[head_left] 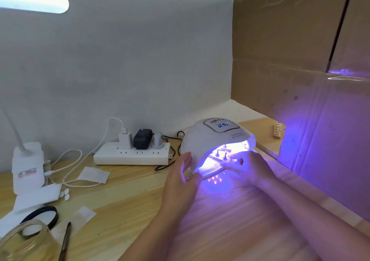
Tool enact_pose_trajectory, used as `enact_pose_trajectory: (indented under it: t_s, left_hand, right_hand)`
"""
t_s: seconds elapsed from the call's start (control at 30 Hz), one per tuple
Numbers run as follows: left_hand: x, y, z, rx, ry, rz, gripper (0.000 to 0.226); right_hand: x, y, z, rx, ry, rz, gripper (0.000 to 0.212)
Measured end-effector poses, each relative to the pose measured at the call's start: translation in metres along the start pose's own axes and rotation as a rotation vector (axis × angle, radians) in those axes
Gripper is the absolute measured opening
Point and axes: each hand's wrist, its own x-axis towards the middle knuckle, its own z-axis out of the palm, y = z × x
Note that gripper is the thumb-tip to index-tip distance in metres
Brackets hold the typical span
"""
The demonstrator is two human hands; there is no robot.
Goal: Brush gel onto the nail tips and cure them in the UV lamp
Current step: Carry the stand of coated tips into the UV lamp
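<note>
A pale wooden worktop (124, 204) meets a grey wall, with brown cardboard sheets (300, 46) standing along its right edge. The white domed UV lamp (212, 138) glows violet near the back, nail tips on a stand (222, 153) inside its mouth. The left hand (183, 177) rests open-fingered against the lamp's left rim; the right hand (247, 167) reaches into the opening, its grip unclear. A thin dark-handled brush (66, 240) lies at the front left edge.

White domed UV lamp (216, 138) on wooden desk, lit violet inside, display glowing on top, mouth facing near edge. Nail tips on stands (222, 152) upright inside, glare hides detail. Brush (65, 240) lying far left.
</note>
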Motion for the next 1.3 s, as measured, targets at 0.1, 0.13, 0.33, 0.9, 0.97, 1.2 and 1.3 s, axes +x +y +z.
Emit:
enact_pose_trajectory:
  t_s: [0.1, 0.13, 0.33, 0.9, 0.97, 1.2, 1.3]
  left_hand:
    - [0.001, -0.002, 0.000, 0.008, 0.006, 0.003, 0.051]
    - [0.002, -0.002, 0.001, 0.014, 0.007, 0.007, 0.052]
    - [0.002, -0.002, 0.002, 0.023, 0.015, 0.005, 0.051]
    - [0.002, -0.001, 0.001, 0.026, 0.009, 0.000, 0.049]
    - [0.002, -0.001, 0.001, 0.028, 0.011, 0.005, 0.048]
    - [0.002, -0.003, 0.001, 0.024, 0.004, 0.005, 0.049]
    - [0.001, -0.003, 0.001, 0.025, 0.002, 0.004, 0.049]
  right_hand:
    - [0.007, 0.003, -0.010, 0.139, -0.006, -0.016, 0.014]
    - [0.012, 0.004, -0.012, 0.200, 0.049, 0.030, 0.019]
    - [0.036, 0.001, -0.005, -0.074, -0.049, 0.187, 0.038]
    - [-0.019, 0.035, -0.024, 0.195, 0.237, 0.168, 0.023]
    - [-0.034, 0.043, -0.030, 0.239, 0.286, 0.159, 0.023]
    - [-0.071, 0.069, -0.051, 0.234, 0.352, 0.180, 0.026]
    - [-0.073, 0.071, -0.048, 0.213, 0.414, 0.226, 0.025]
